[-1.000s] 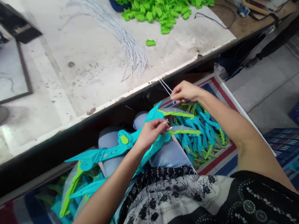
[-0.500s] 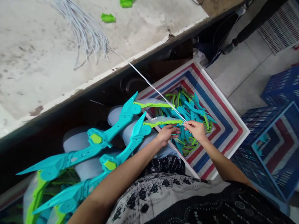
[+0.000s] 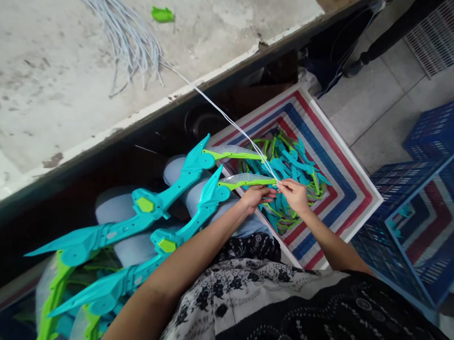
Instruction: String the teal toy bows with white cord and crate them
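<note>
While the right hand [image 3: 293,194] pinches two white cords [image 3: 230,120] at the tip of the nearer turquoise bow [image 3: 167,245], the left hand [image 3: 256,197] curls by that tip — whether its grip is closed, I cannot tell — and this bow and a farther bow [image 3: 145,204] lie across the person's legs [image 3: 132,251]

No text, label, brand, number or sign is legible on the bench [image 3: 43,87] (upper left of the frame), the turquoise pieces [image 3: 127,228] (lower left), the striped box [image 3: 337,182] (right of centre) or the blue crates [image 3: 376,246] (far right).
</note>
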`<state>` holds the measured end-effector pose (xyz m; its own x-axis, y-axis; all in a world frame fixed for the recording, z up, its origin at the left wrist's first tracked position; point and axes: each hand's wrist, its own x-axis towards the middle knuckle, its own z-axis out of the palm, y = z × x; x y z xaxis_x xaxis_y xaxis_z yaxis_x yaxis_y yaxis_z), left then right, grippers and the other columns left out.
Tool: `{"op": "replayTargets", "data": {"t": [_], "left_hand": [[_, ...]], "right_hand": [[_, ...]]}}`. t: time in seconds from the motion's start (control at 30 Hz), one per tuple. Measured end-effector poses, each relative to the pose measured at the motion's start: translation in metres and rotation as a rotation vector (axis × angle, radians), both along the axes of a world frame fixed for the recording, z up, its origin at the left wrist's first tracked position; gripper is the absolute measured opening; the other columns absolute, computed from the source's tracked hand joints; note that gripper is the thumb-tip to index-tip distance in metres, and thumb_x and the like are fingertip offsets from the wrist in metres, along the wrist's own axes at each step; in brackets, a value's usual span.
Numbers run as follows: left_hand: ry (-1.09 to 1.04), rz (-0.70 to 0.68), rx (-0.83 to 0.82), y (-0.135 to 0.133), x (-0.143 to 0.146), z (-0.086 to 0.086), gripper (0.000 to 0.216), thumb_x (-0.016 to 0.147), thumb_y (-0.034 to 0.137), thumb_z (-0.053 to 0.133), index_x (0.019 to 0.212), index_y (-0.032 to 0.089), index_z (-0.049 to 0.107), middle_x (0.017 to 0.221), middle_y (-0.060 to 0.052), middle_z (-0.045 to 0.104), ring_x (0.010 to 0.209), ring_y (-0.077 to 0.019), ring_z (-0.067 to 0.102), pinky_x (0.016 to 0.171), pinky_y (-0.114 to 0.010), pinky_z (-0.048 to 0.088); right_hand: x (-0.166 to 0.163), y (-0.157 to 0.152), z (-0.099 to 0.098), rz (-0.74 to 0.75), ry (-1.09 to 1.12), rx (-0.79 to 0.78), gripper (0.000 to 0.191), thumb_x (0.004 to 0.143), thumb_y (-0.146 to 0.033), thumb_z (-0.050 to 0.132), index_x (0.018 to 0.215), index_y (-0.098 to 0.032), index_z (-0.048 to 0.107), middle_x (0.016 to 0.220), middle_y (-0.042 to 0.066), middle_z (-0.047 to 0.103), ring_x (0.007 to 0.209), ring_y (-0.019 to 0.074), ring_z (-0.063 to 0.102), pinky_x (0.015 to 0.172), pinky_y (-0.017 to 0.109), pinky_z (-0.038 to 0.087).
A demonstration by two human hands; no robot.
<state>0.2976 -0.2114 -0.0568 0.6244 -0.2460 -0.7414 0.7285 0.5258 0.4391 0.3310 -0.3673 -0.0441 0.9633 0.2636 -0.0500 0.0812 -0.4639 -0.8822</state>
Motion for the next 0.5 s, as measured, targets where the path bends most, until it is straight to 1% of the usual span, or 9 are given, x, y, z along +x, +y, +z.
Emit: {"op": "replayTargets", "data": {"t": [0.13,0.23,0.33,0.43,0.5], "left_hand": [[-0.015,0.005,-0.019,-0.0001,-0.0007,-0.0021,0.004,0.081,0.011,0.065,0.080,0.011,0.069,0.086,-0.010,0.074,0.070,-0.0127,0.067,0.072,-0.026,0.054],[-0.032,0.002,-0.030,0.0002,-0.0004,-0.0027,0.003,0.080,0.013,0.068,0.081,0.011,0.069,0.086,-0.010,0.075,0.071,-0.0125,0.067,0.070,-0.025,0.054],[-0.056,-0.004,-0.028,-0.0012,0.0009,-0.0042,0.006,0.078,0.016,0.070,0.082,0.012,0.070,0.085,-0.009,0.075,0.070,-0.0128,0.067,0.069,-0.025,0.054],[-0.079,-0.011,0.001,-0.0044,0.0029,-0.0072,0.011,0.075,0.019,0.075,0.082,0.011,0.070,0.080,-0.008,0.074,0.070,-0.0134,0.068,0.072,-0.026,0.054],[-0.088,-0.010,0.028,-0.0068,0.0043,-0.0089,0.014,0.074,0.020,0.078,0.081,0.011,0.070,0.074,-0.006,0.072,0.069,-0.0127,0.067,0.071,-0.025,0.054]], "right_hand": [[0.0010,-0.0022,0.0036,0.017,-0.044,-0.042,0.025,0.085,-0.037,0.060,0.078,-0.018,0.074,0.077,0.004,0.070,0.059,0.0120,0.063,0.059,0.023,0.051],[0.0011,-0.0036,0.0058,0.028,-0.037,-0.081,0.025,0.086,-0.038,0.061,0.079,-0.018,0.074,0.076,0.004,0.070,0.058,0.0122,0.061,0.060,0.025,0.051],[0.0000,-0.0017,0.0046,0.019,-0.018,-0.104,0.025,0.085,-0.038,0.060,0.080,-0.019,0.075,0.080,0.005,0.071,0.064,0.0140,0.063,0.064,0.026,0.052],[-0.0005,0.0010,0.0014,0.011,-0.021,-0.109,0.025,0.084,-0.039,0.060,0.078,-0.020,0.075,0.081,0.006,0.071,0.071,0.0161,0.064,0.068,0.028,0.052],[0.0006,0.0010,-0.0005,0.021,-0.011,-0.082,0.026,0.083,-0.041,0.061,0.078,-0.020,0.076,0.082,0.006,0.070,0.071,0.0164,0.063,0.069,0.029,0.052]]}}
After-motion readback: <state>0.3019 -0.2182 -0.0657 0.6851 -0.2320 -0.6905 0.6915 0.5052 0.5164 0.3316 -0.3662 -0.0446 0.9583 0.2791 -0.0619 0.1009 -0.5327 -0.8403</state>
